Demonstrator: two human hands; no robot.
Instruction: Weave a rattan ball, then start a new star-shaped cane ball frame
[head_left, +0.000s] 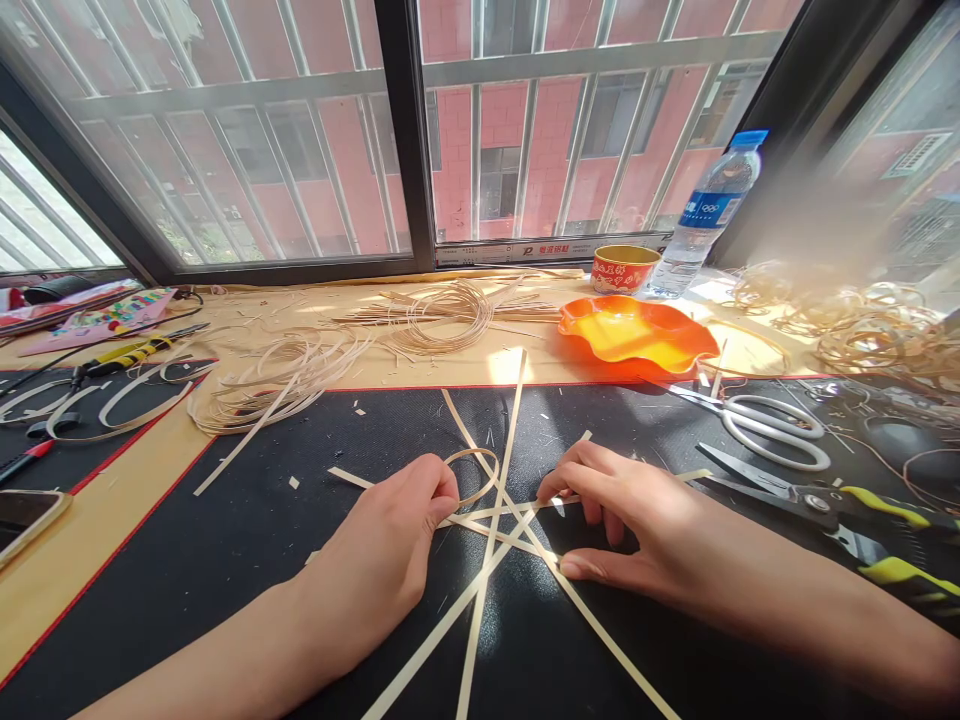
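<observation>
Several flat pale strips, apparently bamboo (484, 580), cross one another in a star on the black mat (247, 610). My left hand (382, 530) is closed at the left of the crossing, pinching a small ring of the same strip (480, 455) between thumb and fingers. The ring stands up over the strips; its lower part is hidden by my fingers. On the right of the crossing, my right hand (622, 505) has thumb and fingers apart. Its thumb touches a strip near the mat, and its fingertips rest at other strips.
Scissors (776, 430) and yellow-handled shears (817, 500) lie at the right. Behind are an orange tray (637, 340), a red tin (625, 270), a water bottle (709, 220) and coiled strips (450, 318). A phone (30, 520) and pliers (131, 352) lie left.
</observation>
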